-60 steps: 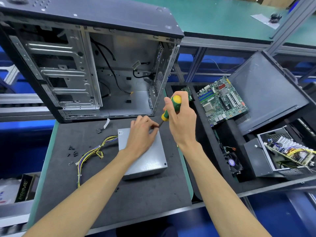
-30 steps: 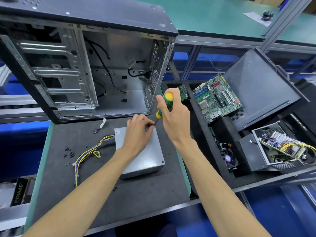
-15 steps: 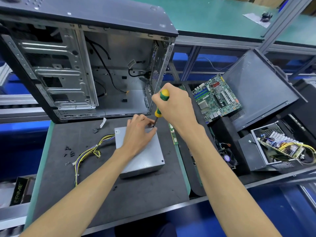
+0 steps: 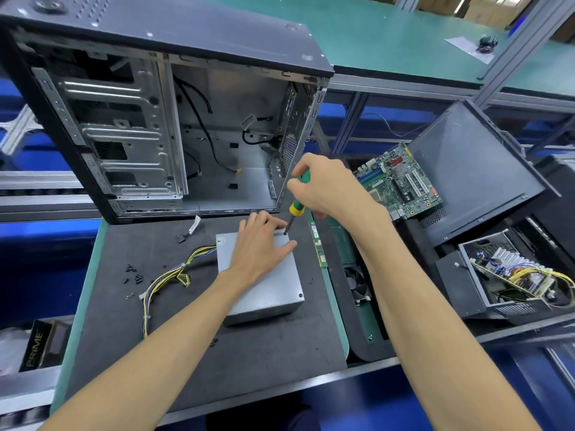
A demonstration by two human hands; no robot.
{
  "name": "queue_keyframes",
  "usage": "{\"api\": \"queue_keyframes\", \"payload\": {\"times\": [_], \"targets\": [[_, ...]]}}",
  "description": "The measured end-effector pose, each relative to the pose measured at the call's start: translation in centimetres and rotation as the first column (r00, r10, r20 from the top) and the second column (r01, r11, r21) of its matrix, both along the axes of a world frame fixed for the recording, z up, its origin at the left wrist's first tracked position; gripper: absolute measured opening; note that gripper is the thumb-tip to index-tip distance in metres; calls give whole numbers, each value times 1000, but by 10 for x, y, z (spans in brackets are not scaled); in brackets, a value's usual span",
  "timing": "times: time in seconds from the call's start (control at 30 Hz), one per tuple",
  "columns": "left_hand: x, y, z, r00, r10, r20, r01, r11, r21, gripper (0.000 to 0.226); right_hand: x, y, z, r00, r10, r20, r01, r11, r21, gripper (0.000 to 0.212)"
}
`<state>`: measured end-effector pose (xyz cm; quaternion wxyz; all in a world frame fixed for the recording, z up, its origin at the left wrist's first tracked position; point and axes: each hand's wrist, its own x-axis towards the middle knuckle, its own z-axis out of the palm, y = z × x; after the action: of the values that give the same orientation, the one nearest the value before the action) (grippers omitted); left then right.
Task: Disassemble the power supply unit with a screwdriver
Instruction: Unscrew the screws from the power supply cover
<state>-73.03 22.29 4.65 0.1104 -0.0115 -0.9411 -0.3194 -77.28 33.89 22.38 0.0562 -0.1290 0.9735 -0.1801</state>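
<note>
PSU (image 4: 273,287), a gray metal box, lies flat on the dark mat (image 4: 193,353), just in front of the open PC case (image 4: 174,126). Its wires (image 4: 168,275), yellow, black and purple, come out of its left side and curl across the mat.

The left hand (image 4: 261,247) lies on top of the box, pressing on it near the far right corner. The fingers are a bit bent, with the thumb out to the right, and they hold nothing. The right hand (image 4: 326,188) is wrapped around the handle of the screwdriver (image 4: 295,203), which is green and yellow. The tool points down and leans a little. Its dark tip sits at the far right corner of the box, just beside the left fingers. The two hands are close together but do not touch.

Small black screws (image 4: 133,273) lie on the mat, left of the wires. A thin green memory stick (image 4: 319,244) lies just right of the mat. A fan (image 4: 357,284) sits in the black tray beside it. Farther right, a green board (image 4: 401,181) leans on a dark panel (image 4: 476,169). Another opened box (image 4: 513,275) full of wires sits at the far right.
</note>
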Motion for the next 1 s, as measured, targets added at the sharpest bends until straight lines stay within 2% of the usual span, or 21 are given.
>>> {"api": "queue_keyframes", "payload": {"times": [0.07, 0.17, 0.27, 0.37, 0.43, 0.53, 0.57, 0.67, 0.7, 0.73, 0.87, 0.93, 1.0], "targets": [[0, 0, 1, 1000, -3, 6, 3, 1000, 1, 41, -2, 1, -2, 999, -26, -36, 26, 1000, 4, 34], [0, -1, 1, 1000, -6, 8, 6, 1000, 11, 40, -6, 2, -3, 999, 39, -21, -40, 999, -9, 28], [-1, -1, 1, 1000, -7, 6, 7, 1000, 12, 39, -7, 4, -8, 994, 100, -32, -99, 994, 43, 46], [0, -1, 2, 1000, -6, 13, 6, 1000, 14, 39, -10, 5, -13, 993, 45, -106, -44, 999, 10, 35], [-1, -2, 2, 1000, -6, 16, 5, 1000, 16, 39, -8, 5, -15, 985, 78, -151, -80, 997, -8, 35], [-1, -2, 1, 1000, 0, 16, 0, 1000, 20, 38, 0, 4, -16, 974, 157, -163, -164, 986, -30, 52], [-1, -2, 2, 1000, 1, 16, -1, 1000, 21, 38, 1, 3, -17, 974, 145, -171, -151, 988, -22, 52], [0, -2, 2, 1000, 4, 13, -4, 1000, 25, 37, -4, 3, -18, 975, 27, -222, -28, 1000, -1, 29], [0, -2, 2, 1000, 3, 13, -3, 1000, 24, 37, -5, 3, -18, 974, 9, -227, -13, 1000, -17, 28], [0, -2, 2, 1000, 1, 14, -1, 1000, 24, 37, -5, 3, -18, 974, 21, -227, -25, 1000, -17, 31], [-1, -1, 2, 1000, 8, 23, -9, 999, 37, 36, -2, 3, -18, 977, 99, -190, -113, 992, -64, 67], [-1, -1, 1, 1000, 10, 22, -11, 999, 42, 36, -1, 4, -20, 976, 95, -195, -100, 995, -13, 60], [0, -1, 1, 1000, 11, 18, -12, 999, 47, 37, -2, 5, -19, 972, 21, -235, -16, 1000, 26, 38]]}}
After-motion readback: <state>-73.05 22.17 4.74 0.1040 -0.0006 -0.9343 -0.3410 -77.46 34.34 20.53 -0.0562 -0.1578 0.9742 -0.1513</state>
